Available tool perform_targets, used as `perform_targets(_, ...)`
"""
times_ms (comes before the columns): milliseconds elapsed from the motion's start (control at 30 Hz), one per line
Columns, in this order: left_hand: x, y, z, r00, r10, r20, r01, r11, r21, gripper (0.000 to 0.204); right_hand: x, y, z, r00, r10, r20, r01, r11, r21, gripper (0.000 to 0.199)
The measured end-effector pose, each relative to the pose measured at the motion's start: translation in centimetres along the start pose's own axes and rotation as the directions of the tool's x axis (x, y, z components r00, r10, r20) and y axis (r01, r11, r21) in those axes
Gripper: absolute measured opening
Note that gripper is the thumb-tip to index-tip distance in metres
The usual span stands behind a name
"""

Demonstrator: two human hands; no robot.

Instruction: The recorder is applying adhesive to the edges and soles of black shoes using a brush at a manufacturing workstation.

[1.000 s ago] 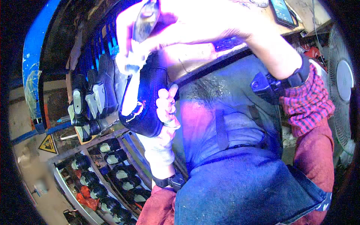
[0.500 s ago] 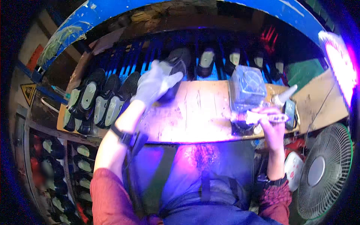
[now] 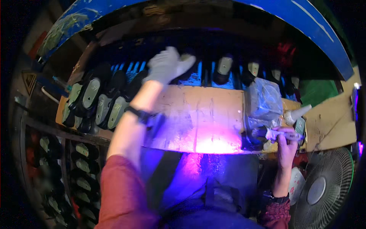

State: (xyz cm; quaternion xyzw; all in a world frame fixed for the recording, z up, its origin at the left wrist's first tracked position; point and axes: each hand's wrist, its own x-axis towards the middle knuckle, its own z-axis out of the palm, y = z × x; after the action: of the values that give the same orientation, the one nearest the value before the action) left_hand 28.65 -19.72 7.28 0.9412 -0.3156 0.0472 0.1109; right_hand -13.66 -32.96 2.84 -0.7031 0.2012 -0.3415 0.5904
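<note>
Brush (image 3: 284, 134) gripped in right hand (image 3: 286, 147) fingers; gloved left hand (image 3: 167, 65) fingers loosely spread over shoe row (image 3: 225, 66).

A shoe workshop: rows of black shoes (image 3: 95, 101) line the far rack, a cardboard-covered bench (image 3: 198, 114) sits near, a fan (image 3: 324, 187) right.
</note>
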Motion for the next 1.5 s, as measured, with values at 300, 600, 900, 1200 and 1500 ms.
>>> perform_targets(300, -12.0, -9.3, -3.2, 0.962, -0.015, 0.274, -0.103, 0.907, 0.409, 0.082, -0.1, 0.2, -0.2, 0.973, -0.222, 0.069, 0.216, 0.754, -0.620, 0.017)
perform_targets(600, -14.9, -6.4, -5.6, 0.945, -0.018, 0.326, -0.058, 0.973, 0.222, 0.109, 0.5, -0.1, 0.0, 0.975, -0.167, 0.144, 0.220, 0.759, -0.613, 0.014)
perform_targets(900, -22.8, 0.2, -1.1, 0.902, 0.160, -0.400, -0.407, 0.620, -0.670, 0.105, -1.0, 1.8, 1.1, 0.975, -0.154, -0.160, 0.077, 0.911, -0.406, 0.013)
perform_targets(1200, -32.4, -1.6, 5.3, 0.816, 0.425, -0.393, -0.578, 0.611, -0.541, 0.054, -2.7, 0.5, 7.8, 0.988, 0.106, -0.116, -0.072, 0.961, 0.267, 0.012)
perform_targets(1500, -33.2, -2.2, 6.2, 0.758, 0.522, -0.391, -0.652, 0.587, -0.480, 0.061, 0.0, -1.2, 14.8, 0.985, 0.134, 0.106, -0.134, 0.991, -0.013, 0.019)
